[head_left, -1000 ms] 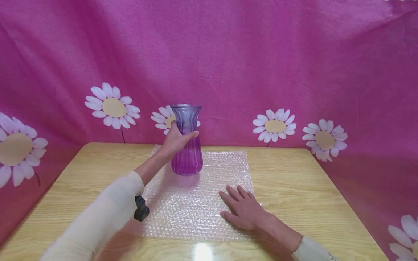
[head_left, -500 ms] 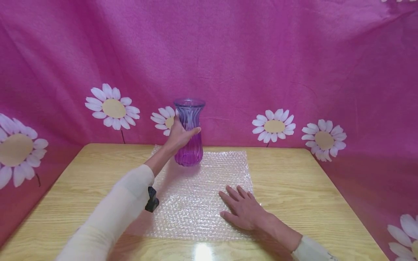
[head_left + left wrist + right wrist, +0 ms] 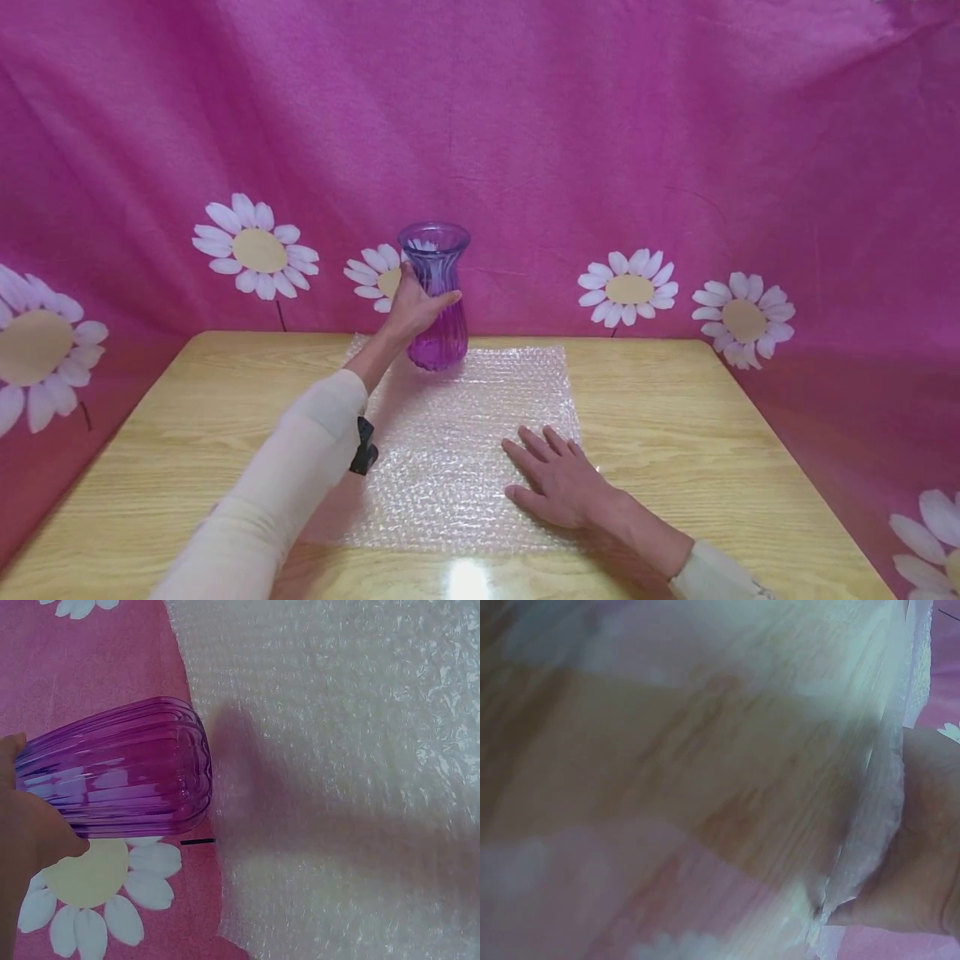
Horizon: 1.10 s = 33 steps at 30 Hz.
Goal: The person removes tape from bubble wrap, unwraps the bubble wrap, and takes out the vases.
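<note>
A ribbed glass vase (image 3: 441, 346), bluish at the flared mouth and purple-magenta below, is in my left hand (image 3: 416, 308). That hand grips it round the middle, thumb across the near side. The mouth leans slightly toward me, and the base overlaps the far part of a bubble wrap sheet (image 3: 450, 467). In the left wrist view the vase (image 3: 127, 772) shows its base close by the wrap's edge. My right hand (image 3: 555, 483) rests on the wrap's right side, fingers spread and straight. The right wrist view shows the wrap's edge (image 3: 877, 817) beside the hand (image 3: 922, 840).
The wrap lies on a light wooden table (image 3: 675, 433). Behind and at both sides hangs a magenta cloth (image 3: 525, 150) printed with large white daisies. A small black device (image 3: 363, 447) is fixed at the left wrist, over a cream sleeve (image 3: 277, 483).
My left hand has carried the vase up and away from me, slightly to the right, and its mouth has tipped more toward me. The right hand has stayed in place.
</note>
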{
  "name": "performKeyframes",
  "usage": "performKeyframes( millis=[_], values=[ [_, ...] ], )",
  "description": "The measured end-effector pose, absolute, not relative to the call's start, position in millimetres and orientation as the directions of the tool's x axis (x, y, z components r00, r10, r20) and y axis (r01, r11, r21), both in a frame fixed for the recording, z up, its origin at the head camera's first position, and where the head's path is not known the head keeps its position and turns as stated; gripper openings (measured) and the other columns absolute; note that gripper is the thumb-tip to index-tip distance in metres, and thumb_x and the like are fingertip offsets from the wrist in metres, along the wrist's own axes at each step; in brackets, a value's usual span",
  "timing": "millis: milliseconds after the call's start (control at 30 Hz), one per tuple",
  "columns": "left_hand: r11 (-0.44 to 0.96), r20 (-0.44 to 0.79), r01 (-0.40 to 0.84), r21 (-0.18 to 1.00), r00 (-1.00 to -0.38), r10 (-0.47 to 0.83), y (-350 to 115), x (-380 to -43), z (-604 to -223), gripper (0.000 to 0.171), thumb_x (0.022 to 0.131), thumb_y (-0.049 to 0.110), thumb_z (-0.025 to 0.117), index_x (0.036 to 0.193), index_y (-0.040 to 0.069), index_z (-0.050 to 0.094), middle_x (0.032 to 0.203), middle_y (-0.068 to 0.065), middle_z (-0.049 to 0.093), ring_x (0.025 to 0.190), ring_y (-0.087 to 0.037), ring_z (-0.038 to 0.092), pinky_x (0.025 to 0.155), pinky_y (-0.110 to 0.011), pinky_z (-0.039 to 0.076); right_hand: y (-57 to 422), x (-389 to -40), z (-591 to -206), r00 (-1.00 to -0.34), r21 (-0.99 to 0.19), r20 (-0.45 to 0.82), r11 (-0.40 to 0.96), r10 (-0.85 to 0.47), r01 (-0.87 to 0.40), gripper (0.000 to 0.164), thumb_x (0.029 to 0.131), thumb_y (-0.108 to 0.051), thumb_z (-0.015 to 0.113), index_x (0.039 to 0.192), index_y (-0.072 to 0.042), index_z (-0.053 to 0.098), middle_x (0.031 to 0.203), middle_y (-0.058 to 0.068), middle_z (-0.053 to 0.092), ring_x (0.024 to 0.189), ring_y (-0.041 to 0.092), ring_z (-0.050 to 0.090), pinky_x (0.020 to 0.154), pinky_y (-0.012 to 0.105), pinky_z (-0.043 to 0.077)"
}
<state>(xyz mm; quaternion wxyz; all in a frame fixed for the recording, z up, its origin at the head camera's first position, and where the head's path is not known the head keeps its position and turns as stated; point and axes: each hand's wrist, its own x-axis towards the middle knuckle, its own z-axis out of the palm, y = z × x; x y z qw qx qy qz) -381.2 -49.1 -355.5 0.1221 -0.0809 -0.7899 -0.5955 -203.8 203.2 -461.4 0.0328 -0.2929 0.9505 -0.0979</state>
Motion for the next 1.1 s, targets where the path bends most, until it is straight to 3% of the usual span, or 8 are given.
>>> performKeyframes(
  millis=[300, 833, 1100],
  values=[
    [0.309, 0.252, 0.236, 0.921, -0.968, -0.012, -43, -387, -360, 0.107, 0.084, 0.014, 0.079, 0.154, -0.010, 0.001, 0.151, -0.026, 0.037, 0.140, -0.032, 0.035, 0.116, -0.033, 0.025, 205, -204, -462, -0.830, -0.209, -0.029, 0.816, -0.557, -0.540, 0.067, 0.102, -0.055, 0.041, 0.155, -0.016, 0.037, 0.159, 0.017, 0.030, 0.142, 0.049, 0.024, 0.107, 0.070, 0.024],
    [0.328, 0.248, 0.230, 0.916, -0.969, -0.013, -44, -396, -379, 0.094, 0.085, 0.012, 0.079, 0.152, -0.007, 0.015, 0.147, -0.025, 0.042, 0.138, -0.032, 0.038, 0.116, -0.035, 0.026, 205, -204, -462, -0.829, -0.202, -0.045, 0.818, -0.558, -0.539, 0.066, 0.101, -0.055, 0.041, 0.155, -0.017, 0.037, 0.159, 0.016, 0.030, 0.142, 0.049, 0.023, 0.108, 0.069, 0.025],
    [0.345, 0.248, 0.232, 0.909, -0.969, -0.003, -42, -398, -379, 0.094, 0.086, 0.013, 0.078, 0.152, -0.007, 0.014, 0.146, -0.026, 0.041, 0.138, -0.033, 0.038, 0.116, -0.036, 0.026, 205, -205, -464, -0.834, -0.200, -0.033, 0.822, -0.550, -0.534, 0.066, 0.101, -0.055, 0.041, 0.156, -0.018, 0.037, 0.159, 0.015, 0.030, 0.143, 0.048, 0.023, 0.108, 0.069, 0.025]
  ],
)
